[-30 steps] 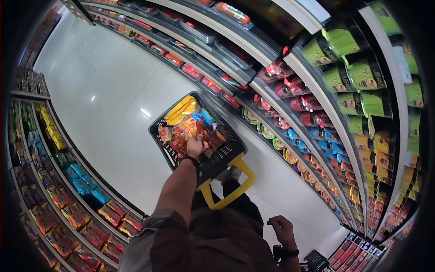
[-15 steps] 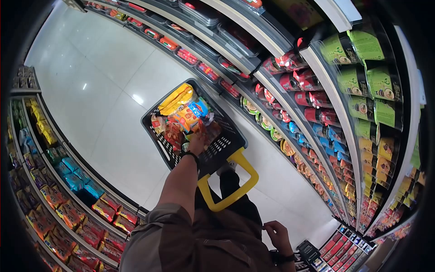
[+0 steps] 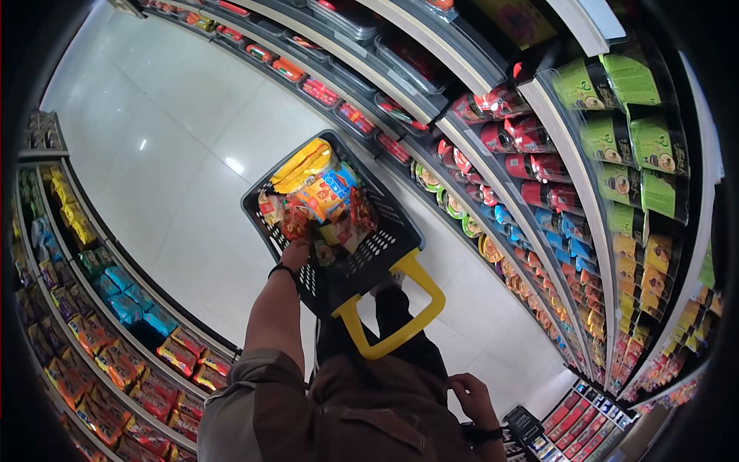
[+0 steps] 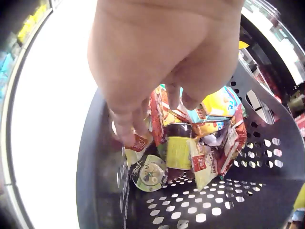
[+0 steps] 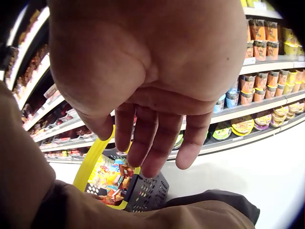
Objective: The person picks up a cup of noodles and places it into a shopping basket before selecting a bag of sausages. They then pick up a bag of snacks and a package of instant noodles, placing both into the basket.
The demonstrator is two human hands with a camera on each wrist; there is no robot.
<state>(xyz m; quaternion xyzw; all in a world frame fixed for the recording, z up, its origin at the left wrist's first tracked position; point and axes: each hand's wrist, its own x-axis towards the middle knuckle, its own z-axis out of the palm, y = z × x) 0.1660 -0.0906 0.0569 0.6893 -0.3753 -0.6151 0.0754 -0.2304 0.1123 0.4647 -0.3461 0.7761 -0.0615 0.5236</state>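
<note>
My left hand (image 3: 295, 252) reaches over the left side of a dark shopping basket (image 3: 342, 281) with a yellow handle (image 3: 431, 296). In the left wrist view its fingers extend down to a cream packet with a red label (image 4: 138, 144), beside an upright red packet (image 4: 157, 118). A cup with a yellow-green label (image 4: 179, 153) and a round noodle bowl (image 4: 150, 173) lie close by. Yellow packs (image 3: 302, 168) and an orange-and-blue pack (image 3: 329, 194) fill the basket's far end. My right hand (image 3: 471, 394) hangs at my side, fingers loose, with nothing in it.
Shelves of green noodle cups (image 3: 647, 142), red cups (image 3: 539, 165) and tubs run along the right. Left shelves carry blue packs (image 3: 127, 296) and red-and-yellow packs (image 3: 192, 358). Pale tiled floor (image 3: 177, 123) lies between them. A dark crate (image 3: 523, 425) stands at lower right.
My left hand has moved from the middle of the basket leftward to its side wall, uncovering the cup and packets there. The right hand stays low at my side.
</note>
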